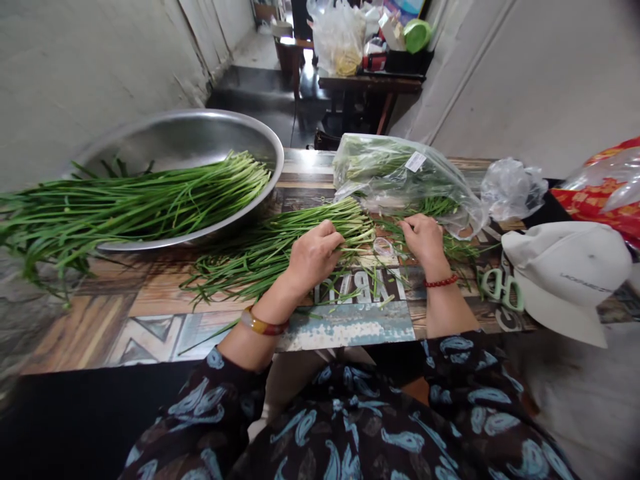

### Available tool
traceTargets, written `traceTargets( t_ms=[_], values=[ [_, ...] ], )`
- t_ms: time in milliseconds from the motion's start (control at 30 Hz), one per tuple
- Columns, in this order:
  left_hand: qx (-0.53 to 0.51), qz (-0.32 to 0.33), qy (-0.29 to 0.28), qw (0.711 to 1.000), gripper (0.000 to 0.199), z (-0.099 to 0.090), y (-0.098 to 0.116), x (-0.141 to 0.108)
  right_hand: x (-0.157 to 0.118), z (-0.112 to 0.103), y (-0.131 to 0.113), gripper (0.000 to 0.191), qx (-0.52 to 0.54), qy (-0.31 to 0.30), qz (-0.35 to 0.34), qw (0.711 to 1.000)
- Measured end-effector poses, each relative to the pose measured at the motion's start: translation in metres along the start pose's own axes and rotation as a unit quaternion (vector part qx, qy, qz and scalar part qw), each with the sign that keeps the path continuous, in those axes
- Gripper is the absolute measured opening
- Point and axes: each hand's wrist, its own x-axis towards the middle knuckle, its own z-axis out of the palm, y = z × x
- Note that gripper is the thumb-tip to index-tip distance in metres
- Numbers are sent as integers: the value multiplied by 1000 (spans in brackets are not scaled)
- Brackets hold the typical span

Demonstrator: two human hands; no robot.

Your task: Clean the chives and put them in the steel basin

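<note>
basin greens (175, 200): cropped left | red bag (583, 203): cropped right | label (415, 161): illegible

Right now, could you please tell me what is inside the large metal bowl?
Long green leaves lie in the bowl, their pale ends to the right and tips hanging over the left edge. Bare metal shows behind them; whatever lies beneath them is covered.
</note>
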Motion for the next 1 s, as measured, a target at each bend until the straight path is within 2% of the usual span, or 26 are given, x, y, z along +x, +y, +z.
traceTargets(
  t_ms=[133, 200, 267, 400, 500, 567, 667, 800, 867, 1000],
  values=[
    [-3, 2, -2, 1000, 11, -1, 0, 0, -3, -6, -7, 42, -8, 5, 10, 1000],
    [-4, 5, 2, 1000, 11, -1, 0, 0, -4, -10, -10, 42, 0, 37, 26, 999],
    [-3, 7, 4, 1000, 11, 0, 0, 0, -5, -13, -12, 34, 13, 81, 28, 996],
    [0, -3, -10, 1000, 11, 1, 0, 0, -8, -19, -16, 32, 48, 118, -22, 992],
    [9, -5, -24, 1000, 10, 1, -1, 0, -10, -22, -25, 22, 95, 133, -56, 985],
    [15, -1, -27, 1000, 11, 1, -1, 0, -12, -24, -34, 33, 137, 138, -87, 977],
    [17, 2, -26, 1000, 12, 1, -1, 0, -16, -26, -48, 28, 214, 114, -153, 958],
    [13, 7, -22, 1000, 10, 1, -1, 0, -21, -21, -59, 21, 273, 5, -262, 926],
    [11, 5, -24, 1000, 11, 1, -1, 0, -23, -16, -63, 20, 273, -26, -282, 920],
    [15, 14, -38, 999, 14, 1, 1, 0, -27, -8, -71, 32, 271, -24, -276, 922]
  ],
)
